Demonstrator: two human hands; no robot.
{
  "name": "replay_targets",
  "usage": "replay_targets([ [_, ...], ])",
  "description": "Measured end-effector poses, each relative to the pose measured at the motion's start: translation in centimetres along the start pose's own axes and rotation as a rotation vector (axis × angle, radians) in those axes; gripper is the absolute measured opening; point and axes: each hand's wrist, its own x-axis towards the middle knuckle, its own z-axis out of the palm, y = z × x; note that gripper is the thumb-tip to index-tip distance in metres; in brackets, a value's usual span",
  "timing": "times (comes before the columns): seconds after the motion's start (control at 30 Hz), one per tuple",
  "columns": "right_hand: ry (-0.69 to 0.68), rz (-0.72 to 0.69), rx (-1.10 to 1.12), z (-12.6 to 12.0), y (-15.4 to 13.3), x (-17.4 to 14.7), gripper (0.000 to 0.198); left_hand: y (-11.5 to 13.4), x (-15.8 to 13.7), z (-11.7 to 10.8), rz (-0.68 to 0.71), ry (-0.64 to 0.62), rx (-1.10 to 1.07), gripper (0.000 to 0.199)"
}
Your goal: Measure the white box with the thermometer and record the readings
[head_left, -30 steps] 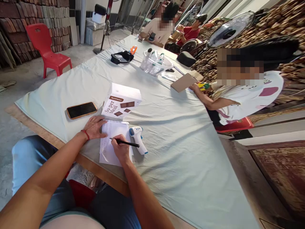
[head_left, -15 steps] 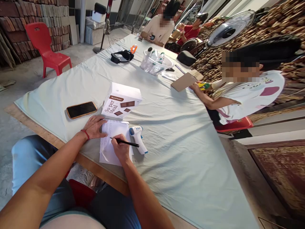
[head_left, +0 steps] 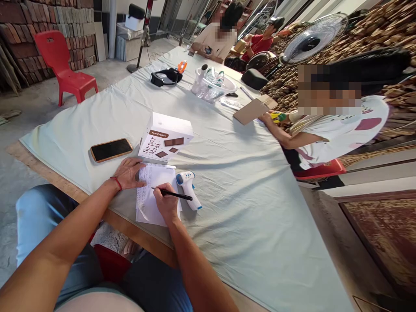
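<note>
My right hand (head_left: 165, 203) is closed around a black pen (head_left: 173, 194), its tip at the sheets of paper (head_left: 147, 208). Small rows of writing run down the left side of the top sheet. Spread flat, my left hand (head_left: 128, 174) rests at the upper left edge of the paper with its fingertips on it. Just right of the sheets lies a white and blue infrared thermometer (head_left: 189, 190). Behind the paper stands a white "Su-per Meal" box (head_left: 165, 138). A phone (head_left: 111, 150) with an orange-brown case lies left of the box.
The table has a pale cloth (head_left: 234, 195). Farther back are a black headset (head_left: 165, 77) and a clear basin (head_left: 212, 89) of bottles. At the right, a seated person (head_left: 325, 138) is by a cardboard piece (head_left: 251, 111); others sit behind. A red chair (head_left: 66, 67) stands left.
The pen and my right fingers have shifted slightly to the right along the paper. My left hand stays in place.
</note>
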Motion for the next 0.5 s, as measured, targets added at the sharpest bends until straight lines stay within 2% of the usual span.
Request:
replay_targets([
  [0.3,-0.04,-0.061,-0.064,-0.1,1.0,0.1,0.013,-0.1,0.0,0.1,-0.001,0.002,-0.012,0.074],
  [0.4,-0.063,-0.198,-0.138,-1.2,1.3,0.8,0.013,-0.4,-0.1,0.1,0.007,0.021,-0.035,0.073],
  [0.5,-0.209,-0.349,-0.285,-2.6,1.6,1.8,0.026,-0.9,-0.3,0.2,-0.008,0.077,-0.094,0.071],
])
